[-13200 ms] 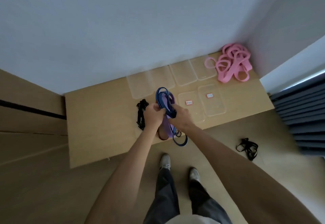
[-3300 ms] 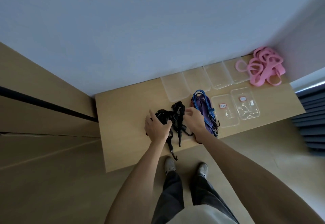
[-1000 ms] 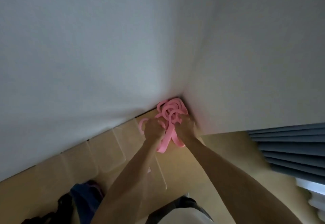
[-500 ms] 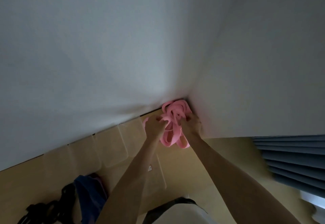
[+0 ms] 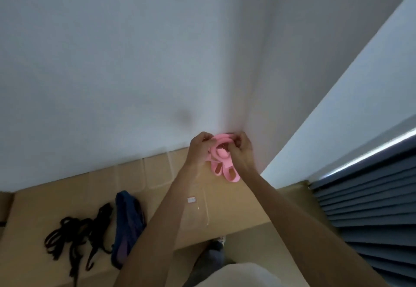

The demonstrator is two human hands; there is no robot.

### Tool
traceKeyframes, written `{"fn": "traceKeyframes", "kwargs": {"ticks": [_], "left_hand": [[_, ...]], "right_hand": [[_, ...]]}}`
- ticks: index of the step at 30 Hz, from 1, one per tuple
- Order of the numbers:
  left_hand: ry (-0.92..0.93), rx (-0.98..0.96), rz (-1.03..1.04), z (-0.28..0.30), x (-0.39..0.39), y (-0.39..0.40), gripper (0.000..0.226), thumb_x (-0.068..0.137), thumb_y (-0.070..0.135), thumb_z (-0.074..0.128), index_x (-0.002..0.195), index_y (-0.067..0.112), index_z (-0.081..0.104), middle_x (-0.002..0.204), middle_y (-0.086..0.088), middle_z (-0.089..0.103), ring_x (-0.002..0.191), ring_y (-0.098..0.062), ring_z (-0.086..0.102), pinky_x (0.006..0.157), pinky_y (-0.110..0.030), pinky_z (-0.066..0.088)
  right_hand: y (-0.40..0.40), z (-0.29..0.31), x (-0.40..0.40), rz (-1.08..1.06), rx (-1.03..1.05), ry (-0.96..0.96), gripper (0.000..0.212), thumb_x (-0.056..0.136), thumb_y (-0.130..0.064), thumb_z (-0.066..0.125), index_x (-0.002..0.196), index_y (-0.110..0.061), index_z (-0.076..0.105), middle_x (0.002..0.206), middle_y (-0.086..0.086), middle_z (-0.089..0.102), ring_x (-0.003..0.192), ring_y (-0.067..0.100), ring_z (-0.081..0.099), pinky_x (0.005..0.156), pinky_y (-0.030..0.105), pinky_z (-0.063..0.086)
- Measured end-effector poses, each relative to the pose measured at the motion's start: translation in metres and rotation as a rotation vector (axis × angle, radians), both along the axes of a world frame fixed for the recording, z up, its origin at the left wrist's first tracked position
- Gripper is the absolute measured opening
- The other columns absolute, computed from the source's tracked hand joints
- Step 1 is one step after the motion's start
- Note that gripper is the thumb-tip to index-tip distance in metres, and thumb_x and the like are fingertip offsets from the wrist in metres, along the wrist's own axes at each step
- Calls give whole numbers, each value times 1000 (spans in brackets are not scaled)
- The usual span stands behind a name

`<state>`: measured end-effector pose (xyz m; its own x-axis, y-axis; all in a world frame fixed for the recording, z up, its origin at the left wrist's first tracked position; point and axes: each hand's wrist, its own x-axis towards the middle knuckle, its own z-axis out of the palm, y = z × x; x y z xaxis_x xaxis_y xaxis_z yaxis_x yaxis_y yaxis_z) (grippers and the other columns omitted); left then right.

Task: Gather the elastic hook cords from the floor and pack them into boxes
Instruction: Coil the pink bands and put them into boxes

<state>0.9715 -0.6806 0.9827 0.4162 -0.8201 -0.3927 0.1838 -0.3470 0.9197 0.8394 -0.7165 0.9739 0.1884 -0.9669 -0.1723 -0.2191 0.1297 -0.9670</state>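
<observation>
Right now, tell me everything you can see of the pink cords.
The pink cords are a bunch of flat, wide, smooth bands, rubbery by their look, gathered in overlapping loops. No hooks show on them. They sit in the corner where the two walls meet, over the far right end of the wooden platform. The left hand grips the bunch from the left and the right hand from the right; several loop ends hang out below the hands. Whether those ends touch the wood cannot be told.

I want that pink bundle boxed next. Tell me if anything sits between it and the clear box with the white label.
Nothing visible does. Both hands, left hand and right hand, grip the pink bundle in the corner. The labelled clear box lies just nearer the person on the bare tabletop, partly under the left forearm. The black cords and blue cords lie off to the left.
</observation>
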Motion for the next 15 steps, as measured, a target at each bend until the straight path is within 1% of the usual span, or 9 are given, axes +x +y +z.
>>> {"fn": "traceKeyframes", "kwargs": {"ticks": [2,3,4,6,7,9,11,13,15], "left_hand": [[-12,-59,-21,16,-10,27,18,58,24,75,71,22,62,84,-17,66,84,-35,64,74,-46,49],[-71,-86,-52,21,-15,40,24,61,21,78,79,19,62,90,-21,68,86,-37,67,74,-47,51],[-162,-104,-82,24,-19,53,27,66,15,80,84,18,60,91,-19,70,85,-34,69,71,-44,53],[-291,-122,-56,28,-26,76,28,72,6,77,84,23,58,81,2,72,74,-15,69,61,-27,52],[-314,-141,0,31,-28,86,29,73,2,75,81,25,59,75,8,71,70,-11,68,58,-20,50],[-282,-164,129,39,-27,102,30,73,-3,76,82,23,64,74,9,70,69,-14,68,56,-20,50],[-199,-188,225,45,-23,117,28,73,-3,78,86,20,68,82,-3,72,70,-22,70,55,-25,52],[-236,-195,272,43,-17,130,25,75,-1,75,90,18,71,86,-4,73,74,-20,70,58,-22,52],[-353,-121,304,36,-10,143,26,78,0,68,95,19,72,86,5,71,78,-13,67,59,-13,48]], "right_hand": [[21,13,-9,11,-71,2,9,89,-7,57,96,-11,61,91,3,68,75,1,63,63,12,47],[31,19,-13,24,-103,12,8,88,-8,60,94,-12,63,91,2,68,78,2,63,66,14,49],[40,24,-17,41,-125,30,7,87,-9,63,93,-12,65,94,2,69,84,7,64,71,20,51],[56,30,-21,62,-124,41,11,84,-6,69,95,-4,66,104,7,69,97,22,65,84,35,54],[65,31,-23,70,-82,6,17,84,-6,71,99,0,65,108,8,68,100,27,65,89,40,54],[82,34,-25,143,59,-116,32,86,-11,72,113,1,61,113,7,68,106,27,66,90,38,55],[99,32,-26,271,179,-153,46,83,-24,74,124,-8,60,115,5,70,106,21,68,88,33,55],[115,26,-23,352,212,-77,41,83,-26,75,121,-13,64,113,6,70,104,24,68,91,39,56],[128,18,-18,401,209,-39,31,84,-14,75,115,-13,68,108,6,72,101,25,68,90,39,56]]}}
